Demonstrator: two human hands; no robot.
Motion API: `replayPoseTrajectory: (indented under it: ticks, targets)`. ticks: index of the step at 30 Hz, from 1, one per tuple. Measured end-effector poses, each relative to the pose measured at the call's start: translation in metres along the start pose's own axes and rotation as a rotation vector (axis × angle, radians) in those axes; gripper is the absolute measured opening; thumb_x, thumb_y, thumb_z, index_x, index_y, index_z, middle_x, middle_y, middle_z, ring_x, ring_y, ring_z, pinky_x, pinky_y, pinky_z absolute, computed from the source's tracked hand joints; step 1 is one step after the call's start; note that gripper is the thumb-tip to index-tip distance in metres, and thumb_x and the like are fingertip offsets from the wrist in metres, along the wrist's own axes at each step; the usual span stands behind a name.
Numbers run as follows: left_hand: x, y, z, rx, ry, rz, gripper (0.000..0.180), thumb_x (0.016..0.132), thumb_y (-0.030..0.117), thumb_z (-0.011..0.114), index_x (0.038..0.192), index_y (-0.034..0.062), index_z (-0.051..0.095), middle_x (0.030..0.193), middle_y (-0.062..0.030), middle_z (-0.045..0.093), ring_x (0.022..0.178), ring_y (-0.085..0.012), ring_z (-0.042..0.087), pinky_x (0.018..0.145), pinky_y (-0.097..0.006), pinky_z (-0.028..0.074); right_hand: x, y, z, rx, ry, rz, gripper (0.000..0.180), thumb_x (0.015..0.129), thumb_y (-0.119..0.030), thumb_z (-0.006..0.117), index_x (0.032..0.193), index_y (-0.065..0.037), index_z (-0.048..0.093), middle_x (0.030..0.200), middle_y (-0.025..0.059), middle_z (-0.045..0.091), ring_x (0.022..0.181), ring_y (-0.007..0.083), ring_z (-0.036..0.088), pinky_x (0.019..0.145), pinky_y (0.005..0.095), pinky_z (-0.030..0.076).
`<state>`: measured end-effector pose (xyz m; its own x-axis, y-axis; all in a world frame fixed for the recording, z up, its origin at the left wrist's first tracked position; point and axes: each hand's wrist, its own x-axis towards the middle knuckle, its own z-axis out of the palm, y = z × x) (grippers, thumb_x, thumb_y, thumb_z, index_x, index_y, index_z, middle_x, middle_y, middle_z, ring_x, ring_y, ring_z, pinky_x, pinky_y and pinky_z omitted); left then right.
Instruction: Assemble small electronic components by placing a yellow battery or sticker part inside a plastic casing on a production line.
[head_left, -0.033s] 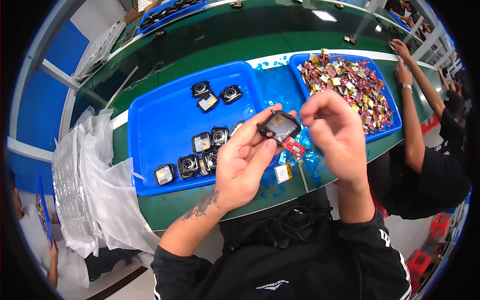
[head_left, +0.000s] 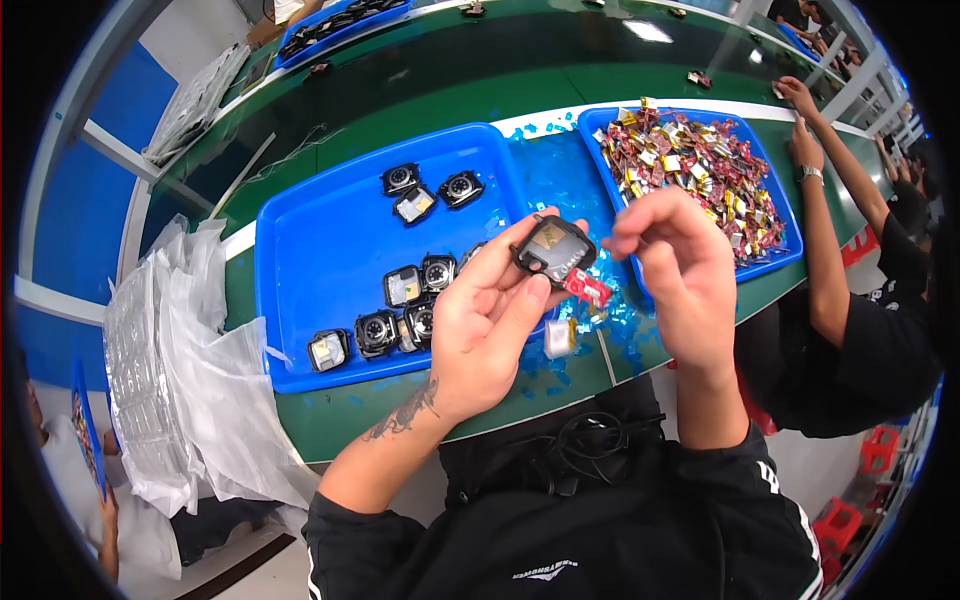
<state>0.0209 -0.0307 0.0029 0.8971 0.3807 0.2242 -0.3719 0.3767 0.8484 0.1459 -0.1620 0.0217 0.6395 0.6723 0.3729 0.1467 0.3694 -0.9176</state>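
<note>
My left hand [head_left: 490,325] holds a black watch case [head_left: 553,248] between thumb and fingers, its pale glassy face turned up. A small red circuit board [head_left: 588,289] sticks out from the lower right edge of the case. Below the board is a white battery with a yellow end [head_left: 560,339]; any wires joining them are too fine to make out. My right hand [head_left: 680,270] is just right of the case, apart from it. Its fingers are curled in, thumb near the index finger, and the blurred tips hide whatever may be between them.
A blue tray [head_left: 300,240] at left carries several black watch cases [head_left: 403,286]. Another blue tray [head_left: 790,215] at right is heaped with red boards and batteries [head_left: 700,170]. Blue film scraps [head_left: 560,175] litter the green table [head_left: 420,420]. A co-worker's arms [head_left: 820,190] reach in at right; plastic wrap [head_left: 170,370] hangs left.
The watch case has tilted a little in my left hand. The battery has shifted slightly left and up. My right hand has moved slightly right and down.
</note>
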Motion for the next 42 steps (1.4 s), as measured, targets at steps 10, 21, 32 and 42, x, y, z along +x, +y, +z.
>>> replayPoseTrajectory:
  ticks: [10,21,32,42]
  targets:
    - [0.000,-0.001,-0.009,0.717,-0.045,0.279,0.042,0.089,-0.011,0.050,0.129,0.0015,0.057,0.129,-0.0179,0.053,0.113,-0.0254,0.061,0.098,-0.033,0.049,-0.026,-0.002,0.002,-0.105,0.024,0.196,0.015,0.084,0.003,0.069,0.098,0.006,0.064,0.091,0.0080,0.066,0.087,0.0118,0.064,0.075,0.0244,0.055]
    - [-0.001,0.003,-0.009,0.956,-0.104,0.381,0.021,0.080,-0.002,0.072,0.101,0.0023,0.072,0.103,-0.0126,0.066,0.081,-0.0210,0.069,0.067,-0.029,0.056,-0.020,-0.012,-0.013,-0.135,-0.152,0.276,0.009,0.089,-0.003,0.066,0.095,0.004,0.062,0.092,0.0062,0.064,0.086,0.0101,0.062,0.073,0.0239,0.054]
    - [-0.007,-0.005,-0.003,0.512,-0.012,-0.086,0.016,0.087,0.001,0.067,0.101,-0.0052,0.068,0.104,-0.0106,0.063,0.090,-0.0152,0.067,0.076,-0.025,0.058,-0.019,-0.016,-0.011,-0.208,-0.184,0.334,0.009,0.090,-0.004,0.063,0.096,0.002,0.060,0.090,0.0041,0.062,0.083,0.0089,0.060,0.067,0.0234,0.051]
    - [-0.008,-0.010,-0.005,0.242,0.022,-0.144,0.034,0.089,-0.004,0.061,0.123,-0.0042,0.056,0.116,-0.0116,0.061,0.104,-0.0157,0.063,0.090,-0.029,0.054,-0.024,0.007,0.005,-0.267,0.036,0.152,0.031,0.081,0.004,0.071,0.107,0.001,0.054,0.092,0.0042,0.063,0.084,0.0084,0.062,0.066,0.0201,0.049]
